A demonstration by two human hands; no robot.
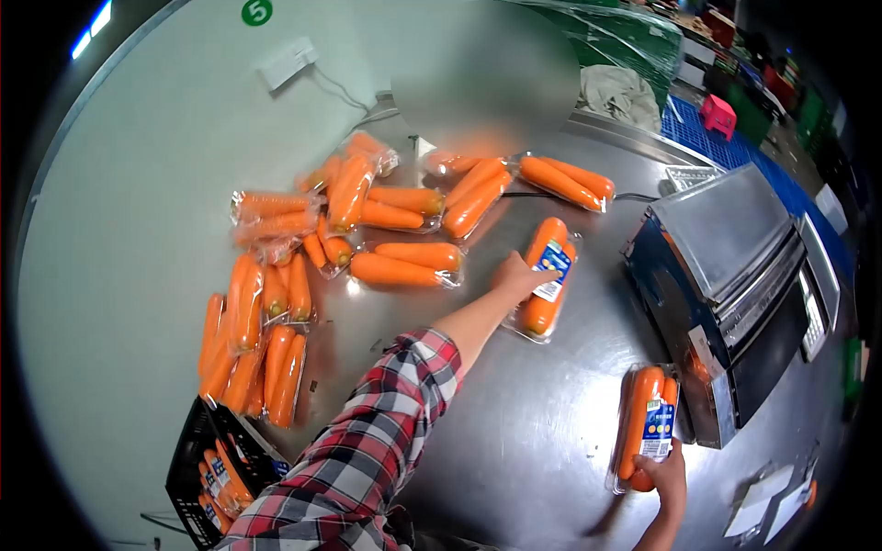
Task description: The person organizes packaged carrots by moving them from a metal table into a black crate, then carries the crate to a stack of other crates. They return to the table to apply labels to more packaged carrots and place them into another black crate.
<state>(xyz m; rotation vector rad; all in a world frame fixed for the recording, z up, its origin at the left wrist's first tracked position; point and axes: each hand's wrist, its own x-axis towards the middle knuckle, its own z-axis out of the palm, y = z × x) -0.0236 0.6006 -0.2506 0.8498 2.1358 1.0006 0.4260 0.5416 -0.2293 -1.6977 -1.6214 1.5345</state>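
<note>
My left hand [522, 275] is on a plastic-wrapped pack of carrots [544, 310] with a blue and white label, at the middle of the steel table; its thumb lies across the label. At the lower right, my right hand [668, 475] grips the bottom end of a second labelled carrot pack [640, 418], close to the metal machine. Up and to the left of my left hand lie several wrapped packs without visible labels, among them a pack with two carrots [404, 264] and another pack [476, 197].
A metal machine [726, 239] stands on the steel table [514, 413] at the right. At the lower left, a black crate [188, 459] holds labelled carrot packs. More packs [243, 303] are piled along the left edge. White papers [761, 499] lie at the lower right.
</note>
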